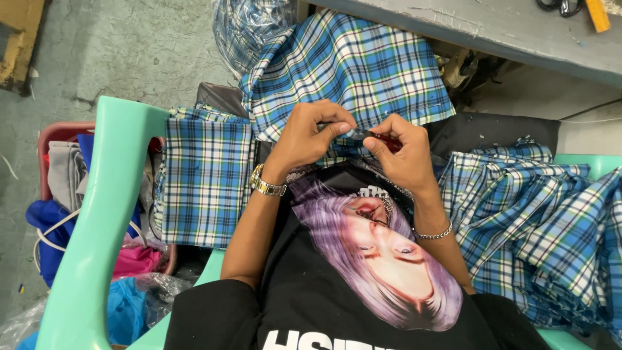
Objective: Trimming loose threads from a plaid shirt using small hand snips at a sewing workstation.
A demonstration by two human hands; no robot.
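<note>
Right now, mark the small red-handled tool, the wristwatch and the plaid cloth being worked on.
red-handled tool [383, 138], head view, on its red handle beside the right fingers.
wristwatch [267, 184], head view, on its metal band at the left wrist.
plaid cloth [353, 65], head view, on its open middle.

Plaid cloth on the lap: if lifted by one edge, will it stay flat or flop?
Likely flop: the plaid cloth already drapes and creases over the lap. Probably light, since the left hand and right hand hold its edge by fingertips alone. It seems unlikely to slip.
</note>
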